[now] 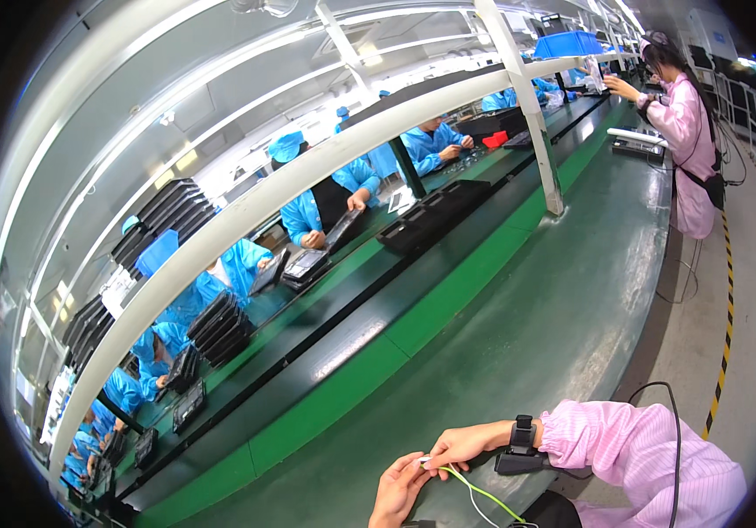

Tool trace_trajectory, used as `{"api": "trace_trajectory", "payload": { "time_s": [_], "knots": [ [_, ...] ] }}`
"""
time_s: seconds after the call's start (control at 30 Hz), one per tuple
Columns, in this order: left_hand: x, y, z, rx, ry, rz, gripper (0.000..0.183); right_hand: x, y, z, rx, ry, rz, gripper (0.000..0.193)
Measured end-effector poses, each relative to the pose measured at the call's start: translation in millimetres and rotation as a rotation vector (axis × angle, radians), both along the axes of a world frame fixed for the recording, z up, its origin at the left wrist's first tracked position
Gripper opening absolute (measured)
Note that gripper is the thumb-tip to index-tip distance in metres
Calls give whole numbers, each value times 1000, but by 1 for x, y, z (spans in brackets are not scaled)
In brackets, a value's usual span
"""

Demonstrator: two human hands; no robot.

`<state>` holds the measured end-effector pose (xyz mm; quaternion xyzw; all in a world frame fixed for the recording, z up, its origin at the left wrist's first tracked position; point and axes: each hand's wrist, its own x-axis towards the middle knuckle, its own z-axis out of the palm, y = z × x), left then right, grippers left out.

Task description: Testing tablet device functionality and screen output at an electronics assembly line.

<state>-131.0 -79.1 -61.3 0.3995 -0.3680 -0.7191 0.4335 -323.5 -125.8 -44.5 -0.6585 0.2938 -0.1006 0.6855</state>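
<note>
At the near edge of the green bench, my two hands meet, fingertips together. My left hand (398, 490) is closed in a pinch at the small white end piece of a cable. Reaching in from the right, my right hand (463, 444) also pinches the cable close to that end. A yellow-green cable (494, 499) and a thin white wire hang from the fingers down toward the lower edge. The fingers partly hide the white piece, so its exact kind cannot be made out. A black strapped device (523, 435) sits on my right wrist, above a dark block.
A long green bench (483, 326) curves away, with a conveyor line beyond it. A white upright post (532, 114) and rail cross above. People in blue handle black devices across the line; a person in pink (681, 123) stands at the far right. A black cord (677, 440) loops over my sleeve.
</note>
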Motion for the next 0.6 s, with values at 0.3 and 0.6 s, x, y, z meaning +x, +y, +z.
{"api": "trace_trajectory", "payload": {
  "time_s": [0.3, 0.6],
  "knots": [
    [-3, -2, 1, -6, -10, -15, 24, -2, -2, -1, -32, 40, -4, 33],
    [7, -4, -5, 16, 49, -85, 29, 3, -4, 3, 19, 101, -12, 34]
  ]
}}
